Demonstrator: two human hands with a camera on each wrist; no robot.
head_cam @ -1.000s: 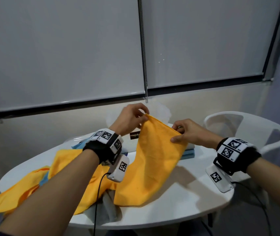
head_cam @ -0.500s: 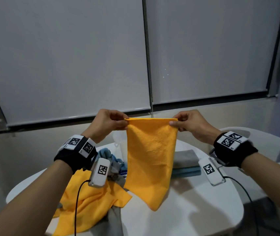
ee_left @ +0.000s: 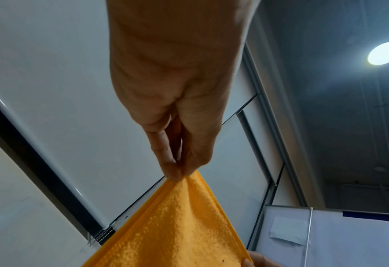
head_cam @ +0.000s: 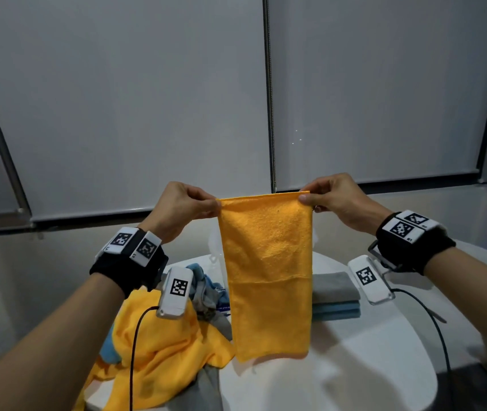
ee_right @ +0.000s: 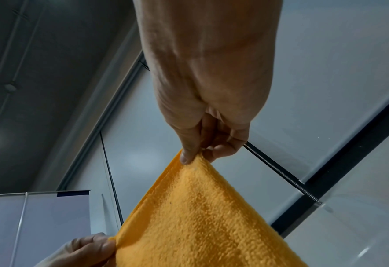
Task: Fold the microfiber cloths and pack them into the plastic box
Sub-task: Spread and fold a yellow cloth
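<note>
An orange microfiber cloth hangs doubled over in the air above the white table. My left hand pinches its top left corner, seen close in the left wrist view as the hand on the cloth. My right hand pinches the top right corner, shown in the right wrist view as thumb and fingers nipping the cloth. A clear plastic box stands behind the cloth, mostly hidden.
Loose orange cloths with blue and grey ones lie heaped on the table's left. A stack of folded grey and blue cloths sits at the right. A white plastic chair stands beyond the table. Window blinds fill the background.
Both hands raised the orange cloth off the table and drew its top edge taut and level; it now hangs straight and free of the heap.
</note>
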